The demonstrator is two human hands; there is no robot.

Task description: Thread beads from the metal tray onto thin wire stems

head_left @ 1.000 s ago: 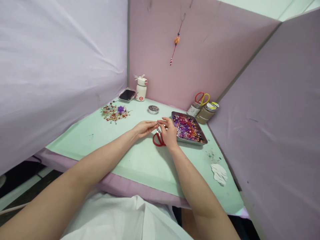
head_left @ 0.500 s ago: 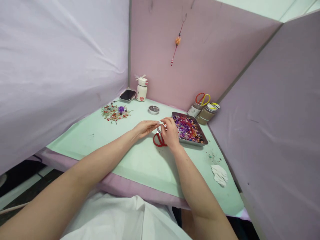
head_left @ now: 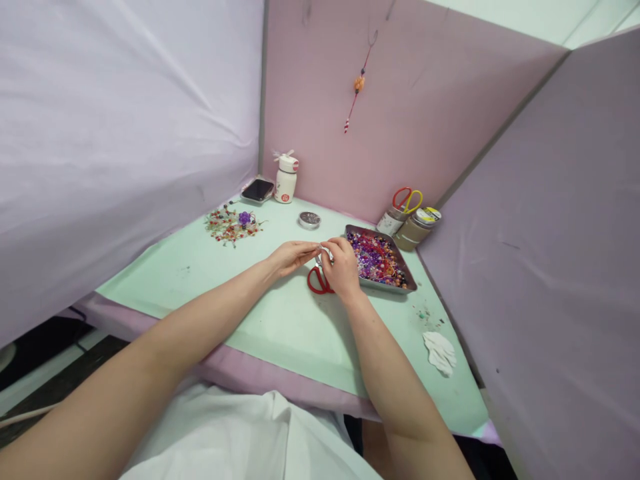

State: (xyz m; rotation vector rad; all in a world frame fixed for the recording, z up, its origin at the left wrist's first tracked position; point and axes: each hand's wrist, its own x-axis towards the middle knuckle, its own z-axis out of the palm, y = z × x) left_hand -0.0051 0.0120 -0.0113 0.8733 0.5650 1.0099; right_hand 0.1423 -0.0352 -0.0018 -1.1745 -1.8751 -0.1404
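Near the middle of the green tabletop, my left hand (head_left: 295, 257) and my right hand (head_left: 341, 265) meet at their fingertips. A tiny, pale item is pinched between them, too small to make out. Both hands have their fingers closed. Red-handled scissors (head_left: 316, 281) lie on the table just below the fingertips, partly hidden by my right hand. Right beside that hand is a metal tray (head_left: 387, 289) full of purple, red and orange beads. A small round dish (head_left: 309, 220) sits behind the hands.
Beaded strands (head_left: 233, 227), a phone (head_left: 257, 190) and a white bottle (head_left: 286, 179) are at the back left. Cans (head_left: 391, 221) with scissors stand behind the tray. A white cloth (head_left: 440, 353) lies at the right. A beaded cord (head_left: 359, 84) hangs on the pink wall.
The view has shifted very slightly. The fingertips of both hands have drawn a little closer together around the small item.
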